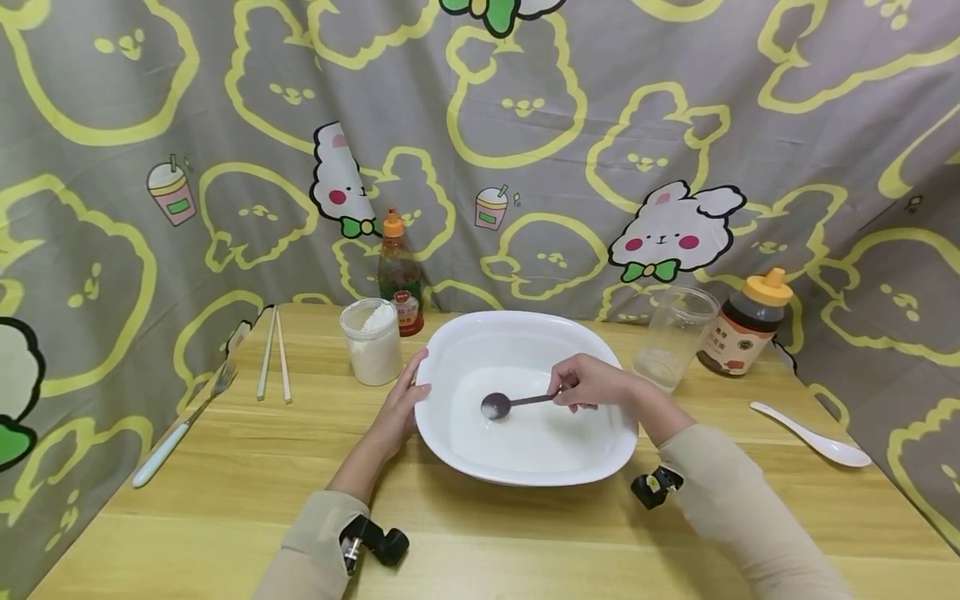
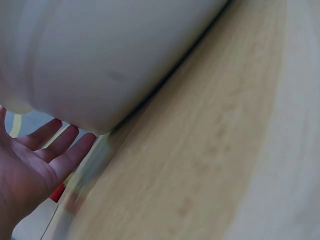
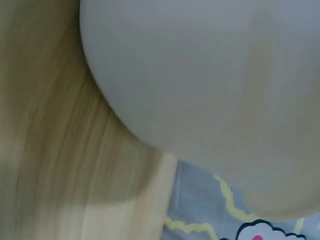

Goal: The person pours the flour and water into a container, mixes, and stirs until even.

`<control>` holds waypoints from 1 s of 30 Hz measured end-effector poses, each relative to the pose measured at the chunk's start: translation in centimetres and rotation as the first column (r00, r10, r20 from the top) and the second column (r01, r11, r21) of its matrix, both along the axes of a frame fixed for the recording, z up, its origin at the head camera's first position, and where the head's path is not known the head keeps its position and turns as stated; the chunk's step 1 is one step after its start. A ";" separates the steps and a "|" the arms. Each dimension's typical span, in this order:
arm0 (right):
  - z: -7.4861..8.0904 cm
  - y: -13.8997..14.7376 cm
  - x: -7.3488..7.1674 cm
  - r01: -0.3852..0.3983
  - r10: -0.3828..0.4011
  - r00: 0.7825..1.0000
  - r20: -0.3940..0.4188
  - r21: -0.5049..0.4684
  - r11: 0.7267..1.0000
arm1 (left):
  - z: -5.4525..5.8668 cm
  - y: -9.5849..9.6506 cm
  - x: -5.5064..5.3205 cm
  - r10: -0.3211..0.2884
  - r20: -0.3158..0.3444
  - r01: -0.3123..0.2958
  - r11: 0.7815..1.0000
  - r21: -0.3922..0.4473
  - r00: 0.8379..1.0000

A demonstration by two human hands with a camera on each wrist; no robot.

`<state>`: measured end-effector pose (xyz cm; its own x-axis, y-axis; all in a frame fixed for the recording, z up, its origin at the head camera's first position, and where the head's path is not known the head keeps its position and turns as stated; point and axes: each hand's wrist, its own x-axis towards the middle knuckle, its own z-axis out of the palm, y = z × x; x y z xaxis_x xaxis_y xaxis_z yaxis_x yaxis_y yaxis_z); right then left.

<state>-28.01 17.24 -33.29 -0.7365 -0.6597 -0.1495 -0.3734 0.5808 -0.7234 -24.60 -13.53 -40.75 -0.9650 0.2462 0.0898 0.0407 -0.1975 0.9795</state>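
A white basin (image 1: 517, 329) stands on the table in front of me, its inside white. My left hand (image 1: 397, 412) holds its left side, the thumb laid over the rim and the fingers (image 2: 70, 150) spread against the outer wall. My right hand (image 1: 588, 382) reaches over the right rim and pinches the handle of a dark spoon (image 1: 528, 400). The spoon's bowl points left, low inside the basin, with some whitish stuff in it. In the right wrist view the basin's outer wall (image 3: 190, 90) fills much of the frame; the hand and spoon are hidden there.
Behind the basin's left side are a jar of white powder (image 1: 375, 354) and a red sauce bottle (image 1: 401, 283). Chopsticks (image 1: 282, 358) and a fork (image 1: 180, 433) lie left. At the right stand a clear cup (image 1: 675, 333) and a yellow-capped bottle (image 1: 746, 325), beside a white spoon (image 1: 813, 437).
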 end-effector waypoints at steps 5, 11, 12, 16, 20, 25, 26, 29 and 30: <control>1.4 0.6 1.1 -0.004 0.005 1.000 -0.029 0.024 1.000 | 0.0 0.0 -0.1 -0.003 -0.005 0.003 1.000 0.004 1.000; 2.9 2.4 1.7 0.060 -0.045 0.987 -0.153 0.097 0.993 | -0.2 -0.1 -0.1 0.003 0.000 -0.003 1.000 -0.002 1.000; 3.0 2.6 1.8 0.073 -0.054 0.984 -0.168 0.105 0.992 | -0.2 -0.1 -0.1 0.003 0.001 -0.003 1.000 -0.004 1.000; 3.6 3.3 2.0 0.112 -0.065 0.959 -0.276 0.159 0.981 | -0.4 -0.1 -0.1 0.003 -0.005 -0.003 1.000 -0.011 1.000; 3.9 3.5 2.3 0.139 -0.042 0.905 -0.423 0.201 0.970 | -0.4 -0.1 -0.1 0.008 -0.018 -0.008 1.000 -0.010 1.000; 4.1 3.5 2.7 0.154 -0.037 0.858 -0.511 0.187 0.970 | -0.3 -0.1 -0.2 0.010 -0.033 -0.010 1.000 -0.019 0.999; 4.1 3.5 2.8 0.155 -0.043 0.853 -0.520 0.174 0.972 | -0.3 -0.1 -0.1 0.008 -0.032 -0.009 1.000 -0.020 0.999; 4.5 3.9 3.1 0.167 -0.066 0.834 -0.547 0.137 0.976 | -0.2 -0.1 -0.1 0.006 -0.032 -0.007 1.000 -0.025 0.999; 4.7 4.0 3.3 0.171 -0.075 0.829 -0.555 0.124 0.977 | -0.2 -0.1 -0.1 0.005 -0.032 -0.006 1.000 -0.025 0.999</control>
<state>-24.73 21.23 -28.62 -0.8030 -0.5600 0.2040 -0.5954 0.7385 -0.3164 -24.71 -13.62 -40.91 -0.9630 0.2438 0.1149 0.0734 -0.1727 0.9822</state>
